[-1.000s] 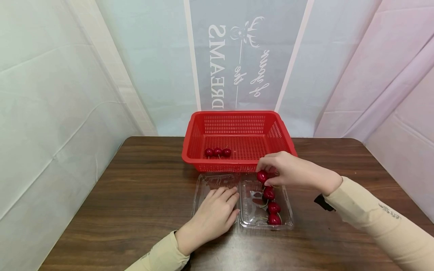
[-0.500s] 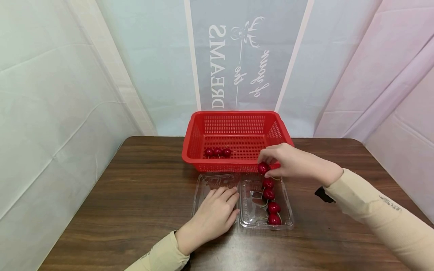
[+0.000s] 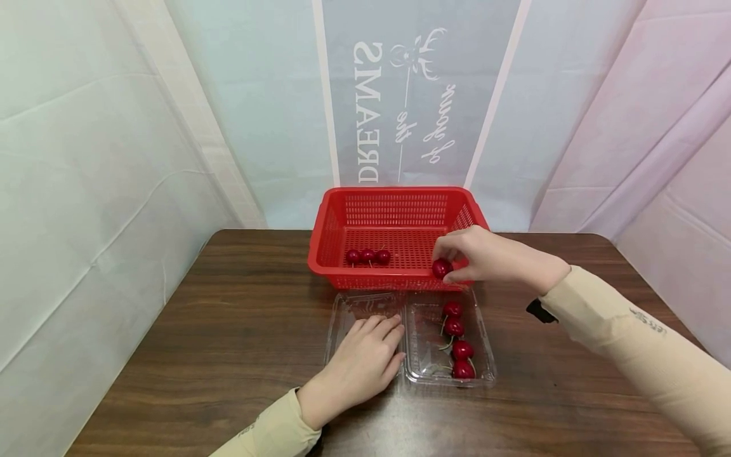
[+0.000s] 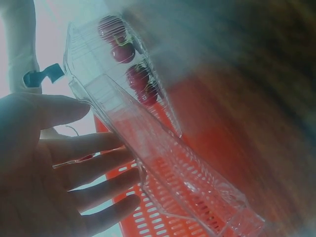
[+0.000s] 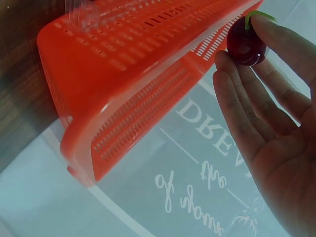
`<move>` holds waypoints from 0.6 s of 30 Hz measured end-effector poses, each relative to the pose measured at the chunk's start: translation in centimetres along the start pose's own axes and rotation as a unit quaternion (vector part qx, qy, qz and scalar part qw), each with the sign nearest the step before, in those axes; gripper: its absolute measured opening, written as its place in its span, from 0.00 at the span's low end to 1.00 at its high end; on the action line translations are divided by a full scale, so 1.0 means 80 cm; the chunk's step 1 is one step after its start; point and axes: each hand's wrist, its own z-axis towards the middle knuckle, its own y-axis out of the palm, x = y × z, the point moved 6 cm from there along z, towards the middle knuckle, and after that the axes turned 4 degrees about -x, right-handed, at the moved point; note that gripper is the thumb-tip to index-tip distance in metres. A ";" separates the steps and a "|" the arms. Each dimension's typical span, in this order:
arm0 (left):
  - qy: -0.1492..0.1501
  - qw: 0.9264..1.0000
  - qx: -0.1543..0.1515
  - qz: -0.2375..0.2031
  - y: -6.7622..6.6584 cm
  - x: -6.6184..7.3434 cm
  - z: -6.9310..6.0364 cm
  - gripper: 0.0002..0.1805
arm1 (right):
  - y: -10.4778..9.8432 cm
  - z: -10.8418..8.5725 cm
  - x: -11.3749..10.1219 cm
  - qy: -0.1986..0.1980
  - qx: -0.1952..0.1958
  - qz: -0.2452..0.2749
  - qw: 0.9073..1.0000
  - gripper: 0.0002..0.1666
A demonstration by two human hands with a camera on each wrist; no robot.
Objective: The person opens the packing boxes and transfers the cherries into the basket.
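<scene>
My right hand (image 3: 482, 257) pinches a dark red cherry (image 3: 441, 268) above the front rim of the red basket (image 3: 371, 271); the right wrist view shows the cherry (image 5: 246, 43) with its green stem between thumb and fingers. Three cherries (image 3: 368, 256) lie in a row at the basket's left. Several cherries (image 3: 462, 350) form a column along the right of the clear plastic box (image 3: 422, 379). With fingers extended, my left hand (image 3: 361, 362) rests on the box's left half; in the left wrist view its fingers (image 4: 98, 165) lie along the clear plastic edge.
The brown wooden table (image 3: 228, 355) carries the basket and box. Behind it hangs a pale curtain (image 3: 285, 114) with white lettering, and white fabric (image 3: 85, 209) stands at the left side.
My right hand has moved up and away from the clear box, lifting the pinched cherry from above the column to the basket's front rim. My left hand has stayed in place.
</scene>
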 end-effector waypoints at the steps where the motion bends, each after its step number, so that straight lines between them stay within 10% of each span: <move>1: 0.000 1.000 0.000 0.001 0.000 0.000 0.000 0.21 | -0.001 0.001 0.001 0.001 0.001 -0.003 1.000 0.18; 18: 0.001 1.000 0.002 -0.001 -0.001 0.000 0.001 0.21 | -0.009 0.025 0.013 -0.026 0.020 -0.024 0.999 0.17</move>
